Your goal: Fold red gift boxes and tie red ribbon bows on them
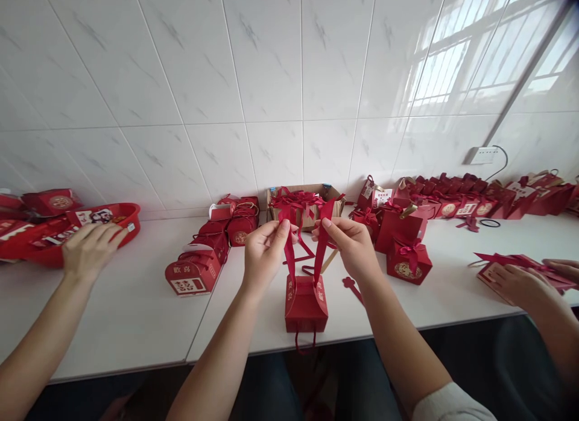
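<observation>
Facing a tiled wall [271,65] across a white surface [117,312]. To the left, see a red basin [131,225] with another person's hand [88,246] over its rim; toward the back, see a cardboard box [307,221] with red ribbons [298,199] in it. In the middle, near the front edge, have a small red box [306,315] on the surface. Holding two ribbon lengths [321,252] up from its top, one per hand: pinching the left one between thumb and fingers of the left hand [270,246], the right one likewise in the right hand [350,243], with each grip closed at the fingertips. Right of the small red box, see a flower-tipped strip [349,282].
</observation>
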{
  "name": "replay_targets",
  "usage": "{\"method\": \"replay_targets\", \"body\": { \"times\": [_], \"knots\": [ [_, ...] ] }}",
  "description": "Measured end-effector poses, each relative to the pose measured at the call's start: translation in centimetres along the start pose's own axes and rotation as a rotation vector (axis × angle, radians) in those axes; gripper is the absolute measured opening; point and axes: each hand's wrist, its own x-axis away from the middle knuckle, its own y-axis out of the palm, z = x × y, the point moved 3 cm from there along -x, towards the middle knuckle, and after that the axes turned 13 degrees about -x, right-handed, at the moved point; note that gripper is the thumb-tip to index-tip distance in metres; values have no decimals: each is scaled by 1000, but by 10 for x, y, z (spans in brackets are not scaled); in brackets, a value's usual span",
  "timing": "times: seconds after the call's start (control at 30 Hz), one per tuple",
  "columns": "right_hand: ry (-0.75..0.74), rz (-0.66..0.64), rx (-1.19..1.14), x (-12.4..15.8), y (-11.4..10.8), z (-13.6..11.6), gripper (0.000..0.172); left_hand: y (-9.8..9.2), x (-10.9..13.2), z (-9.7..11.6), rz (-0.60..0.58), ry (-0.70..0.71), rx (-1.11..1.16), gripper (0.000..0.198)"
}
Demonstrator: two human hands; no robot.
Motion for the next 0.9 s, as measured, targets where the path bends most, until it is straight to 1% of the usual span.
{"method": "replay_targets", "body": {
  "times": [0.2,0.3,0.4,0.5,0.57,0.67,0.77,0.83,0.9],
  "knots": [
    [54,-22,82,-3,4,4,24,8,-3,-1,-132,-7,-78,32],
    [44,-93,126,-2,5,6,22,13,-3,0,-212,9,-107,33],
    [21,-165,131,2,7,7,21,18,-3,1,-278,10,-104,30],
    [0,-171,120,3,8,8,25,19,-3,3,-321,3,-63,25],
    [-21,-178,140,2,6,9,27,18,-3,1,-362,-26,-22,21],
    [-115,-258,229,1,0,10,24,16,-3,-9,-453,-130,55,19],
    [-317,-416,454,3,-7,5,20,12,-2,-21,-519,-200,147,28],
    [-440,-541,620,6,-10,3,25,10,-1,-28,-514,-242,228,30],
    [-515,-631,751,8,-12,2,32,8,-1,-32,-483,-303,295,27]
  ]
}}
